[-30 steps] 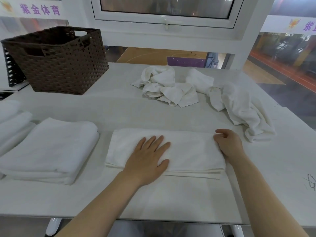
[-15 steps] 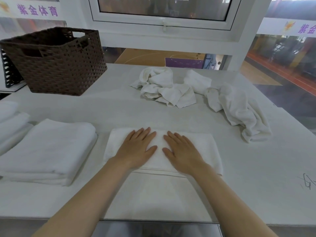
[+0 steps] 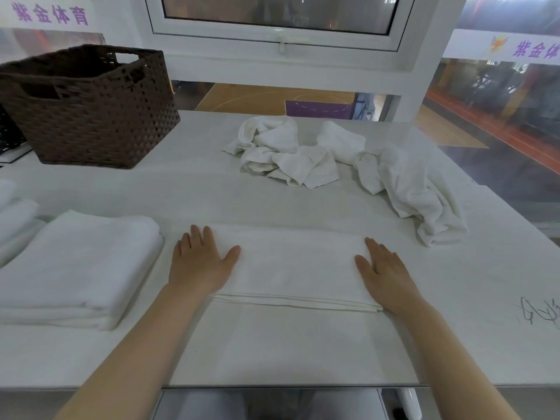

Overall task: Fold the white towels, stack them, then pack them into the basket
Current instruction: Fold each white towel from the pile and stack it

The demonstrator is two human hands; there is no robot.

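Observation:
A folded white towel [image 3: 291,265] lies flat on the white table [image 3: 303,344] in front of me. My left hand [image 3: 200,262] presses flat on its left end, fingers straight. My right hand [image 3: 385,271] lies flat on its right end, fingers straight too. A stack of folded white towels [image 3: 78,268] sits to the left. Two crumpled white towels lie further back: one at the centre [image 3: 285,153], one to the right [image 3: 409,183]. The brown woven basket [image 3: 91,107] stands at the back left, its inside hidden from here.
More folded white cloth [image 3: 15,219] shows at the far left edge. A white window frame [image 3: 278,47] and glass wall run behind the table. Scribbled marks [image 3: 539,310] are on the table's right side.
Both hands slid outward from the middle of the folded towel to its two ends. A second ago my right hand was curled at the towel's right edge.

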